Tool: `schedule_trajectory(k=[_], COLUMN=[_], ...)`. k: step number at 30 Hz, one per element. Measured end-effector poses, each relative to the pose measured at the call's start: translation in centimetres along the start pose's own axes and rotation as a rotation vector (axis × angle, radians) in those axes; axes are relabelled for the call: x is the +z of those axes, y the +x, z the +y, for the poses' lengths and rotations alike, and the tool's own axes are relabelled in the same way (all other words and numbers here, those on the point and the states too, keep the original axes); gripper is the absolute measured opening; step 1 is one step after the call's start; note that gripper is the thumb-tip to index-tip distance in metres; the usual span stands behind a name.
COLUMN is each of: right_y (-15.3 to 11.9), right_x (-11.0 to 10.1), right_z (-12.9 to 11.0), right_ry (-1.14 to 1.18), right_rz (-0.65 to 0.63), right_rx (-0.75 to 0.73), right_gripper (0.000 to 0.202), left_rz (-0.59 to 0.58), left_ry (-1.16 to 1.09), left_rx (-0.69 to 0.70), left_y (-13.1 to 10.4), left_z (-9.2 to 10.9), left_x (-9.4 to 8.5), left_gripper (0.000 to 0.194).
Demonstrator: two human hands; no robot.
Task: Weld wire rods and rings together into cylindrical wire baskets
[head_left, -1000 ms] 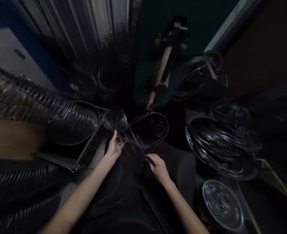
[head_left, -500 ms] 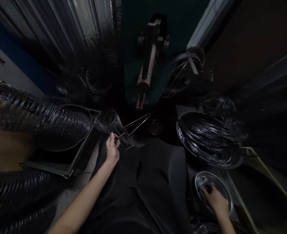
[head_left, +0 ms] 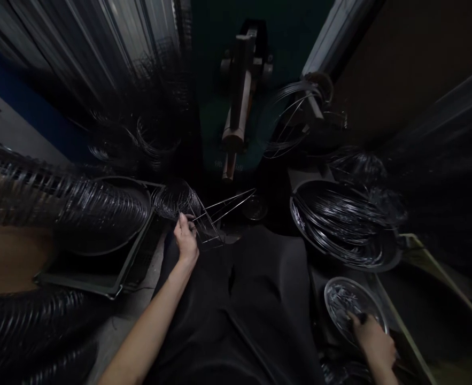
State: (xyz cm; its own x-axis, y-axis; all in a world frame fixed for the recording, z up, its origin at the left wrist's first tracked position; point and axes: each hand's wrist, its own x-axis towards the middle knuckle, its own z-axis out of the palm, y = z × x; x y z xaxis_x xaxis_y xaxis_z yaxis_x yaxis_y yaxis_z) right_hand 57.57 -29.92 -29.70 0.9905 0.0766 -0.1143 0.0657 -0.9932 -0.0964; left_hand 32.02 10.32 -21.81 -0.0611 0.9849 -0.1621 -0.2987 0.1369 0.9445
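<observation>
My left hand (head_left: 186, 238) is closed round the near end of a thin metal wire frame (head_left: 230, 204), above my dark-clad lap. The frame's long wires reach to the right, toward the front of the machine. Down at the right, my right hand (head_left: 374, 342) is over the near edge of a round bowl (head_left: 332, 291) that holds small shiny metal pieces (head_left: 343, 300). Its thumb and forefinger are drawn together; what lies between them is too dark and small to make out.
A green machine (head_left: 211, 107) with a thick copper-tipped arm (head_left: 234, 128) stands ahead. On the right is a wide basin (head_left: 394, 262) of wire rings (head_left: 340, 214). Stacked wire rings (head_left: 87, 200) fill the left, above a tray (head_left: 79, 278). A small round dish (head_left: 255, 207) sits below the arm.
My right hand has shifted right and toward me, uncovering more metal pieces in the bowl. The wire frame's tip has swung slightly right; my left hand keeps its grip. The view has shifted slightly.
</observation>
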Motion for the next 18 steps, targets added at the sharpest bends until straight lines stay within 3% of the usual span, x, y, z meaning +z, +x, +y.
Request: schedule_trajectory(k=[3, 5, 7, 9, 12, 15, 18], right_y=[-1.1, -2.2, -3.6, -5.1, -6.9, -7.9, -8.3], right_x=[-3.0, -5.2, -7.0, -8.1, -8.5, -8.3, -8.2], right_z=[-4.6, -9.8, -16.0, -22.4, -30.2, -35.1, -37.3], right_ry=[0.234, 0.606, 1.064, 1.248, 1.394, 1.484, 1.594], right_rz=[0.004, -0.052, -0.252, -0.490, -0.617, -0.666, -0.706], right_rx=[0.053, -0.016, -0.119, -0.176, -0.211, -0.229, -0.232], right_gripper=[0.035, 0.037, 0.046, 0.048, 0.042, 0.037, 0.037], left_rz=[-0.017, -0.023, -0.016, -0.006, 0.003, 0.014, 0.009], left_ry=[-0.026, -0.054, -0.077, -0.092, -0.113, -0.130, -0.123], left_rx=[0.009, 0.021, 0.042, 0.061, 0.063, 0.062, 0.064], left_y=[0.8, 1.3, 1.7, 1.9, 2.2, 2.4, 3.0], left_z=[0.7, 1.0, 1.1, 1.3, 1.7, 2.0, 1.9], left_x=[0.8, 1.1, 1.2, 1.2, 1.2, 1.2, 1.0], left_gripper=[0.047, 0.046, 0.044, 0.040, 0.038, 0.038, 0.038])
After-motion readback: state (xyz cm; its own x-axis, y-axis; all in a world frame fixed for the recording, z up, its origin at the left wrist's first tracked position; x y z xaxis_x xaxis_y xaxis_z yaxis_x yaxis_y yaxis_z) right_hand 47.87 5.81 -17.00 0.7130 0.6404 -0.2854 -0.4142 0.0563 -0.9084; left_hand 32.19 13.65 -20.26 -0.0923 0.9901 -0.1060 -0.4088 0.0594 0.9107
